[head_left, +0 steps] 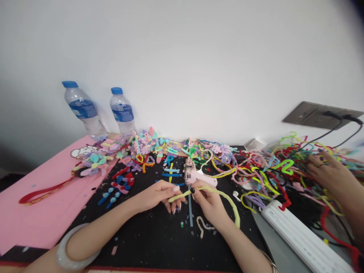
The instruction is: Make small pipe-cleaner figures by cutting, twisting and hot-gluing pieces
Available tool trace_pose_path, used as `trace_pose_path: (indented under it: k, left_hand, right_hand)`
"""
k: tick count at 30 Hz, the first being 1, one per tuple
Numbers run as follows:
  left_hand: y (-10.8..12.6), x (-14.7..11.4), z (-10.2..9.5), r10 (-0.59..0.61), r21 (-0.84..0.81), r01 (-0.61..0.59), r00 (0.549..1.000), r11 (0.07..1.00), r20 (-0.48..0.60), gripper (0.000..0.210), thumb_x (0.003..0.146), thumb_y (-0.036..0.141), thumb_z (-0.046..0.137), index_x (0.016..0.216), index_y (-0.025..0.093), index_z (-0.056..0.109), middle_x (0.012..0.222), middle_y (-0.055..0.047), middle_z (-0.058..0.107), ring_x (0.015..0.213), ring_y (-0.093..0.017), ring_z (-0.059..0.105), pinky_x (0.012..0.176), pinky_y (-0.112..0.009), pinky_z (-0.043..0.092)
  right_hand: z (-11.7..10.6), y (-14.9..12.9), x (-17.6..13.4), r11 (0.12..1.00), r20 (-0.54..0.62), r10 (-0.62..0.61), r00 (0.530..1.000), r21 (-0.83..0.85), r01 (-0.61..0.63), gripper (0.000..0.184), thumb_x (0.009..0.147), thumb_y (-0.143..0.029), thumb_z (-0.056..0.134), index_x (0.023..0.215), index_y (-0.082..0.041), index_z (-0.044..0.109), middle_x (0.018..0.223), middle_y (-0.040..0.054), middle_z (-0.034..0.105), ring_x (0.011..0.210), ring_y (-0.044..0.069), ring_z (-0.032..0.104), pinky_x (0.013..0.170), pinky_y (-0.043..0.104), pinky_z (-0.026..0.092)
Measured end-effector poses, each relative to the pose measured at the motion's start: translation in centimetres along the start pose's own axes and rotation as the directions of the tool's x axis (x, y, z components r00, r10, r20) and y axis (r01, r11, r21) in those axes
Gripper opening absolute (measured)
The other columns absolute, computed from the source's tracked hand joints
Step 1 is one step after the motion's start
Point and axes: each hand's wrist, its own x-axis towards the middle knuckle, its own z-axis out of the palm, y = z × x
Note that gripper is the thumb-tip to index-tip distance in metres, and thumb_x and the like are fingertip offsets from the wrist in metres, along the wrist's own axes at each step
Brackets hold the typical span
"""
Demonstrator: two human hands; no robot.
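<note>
A pale yellow pipe cleaner [233, 206] runs between my hands and loops round to the right over my right wrist. My left hand [162, 195] pinches it near its short end, thumb on top and the other fingers curled beneath. A little to the right, my right hand [209, 204] grips the same pipe cleaner between thumb and forefinger. Just behind my hands lies a pale pink glue gun [200, 178], and a translucent glue stick [190, 214] lies between them. A cream pipe cleaner [200, 227] rests bent on the black mat [148, 242].
Another person's hand [327, 170] reaches into tangled pipe cleaners [264, 170] at right, beside a white power strip [304, 235]. Two water bottles [81, 110] stand by the wall. Finished fuzzy pieces [148, 142] pile at the back; pink board [36, 201] lies left.
</note>
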Motion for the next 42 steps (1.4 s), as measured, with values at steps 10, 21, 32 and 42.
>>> trace_pose_path:
  k: [10, 21, 32, 42]
  left_hand:
    - [0.7, -0.5, 0.1, 0.375, 0.780, -0.216, 0.927, 0.588, -0.026, 0.022, 0.086, 0.024, 0.051, 0.081, 0.015, 0.071, 0.072, -0.005, 0.064, 0.066, -0.013, 0.056, 0.064, -0.022, 0.042]
    - [-0.3, -0.5, -0.1, 0.547, 0.900, -0.206, 0.836, 0.383, -0.042, 0.022, 0.089, 0.022, 0.047, 0.100, 0.017, 0.065, 0.086, -0.006, 0.064, 0.077, -0.014, 0.059, 0.072, -0.023, 0.046]
    - [0.1, -0.4, -0.1, 0.563, 0.859, -0.096, 0.790, 0.503, -0.242, 0.011, 0.083, 0.016, 0.055, 0.079, 0.016, 0.065, 0.073, -0.002, 0.063, 0.061, -0.010, 0.054, 0.060, -0.020, 0.042]
    - [0.0, -0.4, -0.4, 0.564, 0.768, -0.098, 0.738, 0.633, -0.371, 0.012, 0.081, 0.018, 0.057, 0.076, 0.016, 0.067, 0.072, -0.002, 0.065, 0.059, -0.011, 0.057, 0.055, -0.019, 0.042]
  right_hand:
    - [0.1, -0.3, -0.1, 0.995, -0.018, 0.073, 0.997, -0.063, -0.074, 0.014, 0.085, -0.029, 0.052, 0.079, -0.019, 0.059, 0.072, 0.0017, 0.058, 0.062, 0.014, 0.052, 0.056, 0.024, 0.041]
    - [0.5, -1.0, 0.4, 0.837, 0.077, 0.357, 0.931, 0.417, -0.355, 0.006, 0.072, -0.022, 0.053, 0.077, -0.019, 0.053, 0.051, -0.0068, 0.050, 0.038, 0.008, 0.044, 0.039, 0.021, 0.039]
    - [0.8, -0.5, 0.1, 0.854, 0.107, 0.328, 0.939, 0.392, -0.343, 0.009, 0.075, -0.028, 0.055, 0.079, -0.019, 0.056, 0.056, -0.0040, 0.054, 0.042, 0.010, 0.048, 0.041, 0.022, 0.042]
    - [-0.6, -0.7, 0.1, 0.973, 0.092, -0.110, 0.990, -0.193, 0.126, 0.015, 0.084, -0.018, 0.050, 0.088, -0.019, 0.063, 0.075, 0.0031, 0.061, 0.061, 0.014, 0.053, 0.057, 0.025, 0.042]
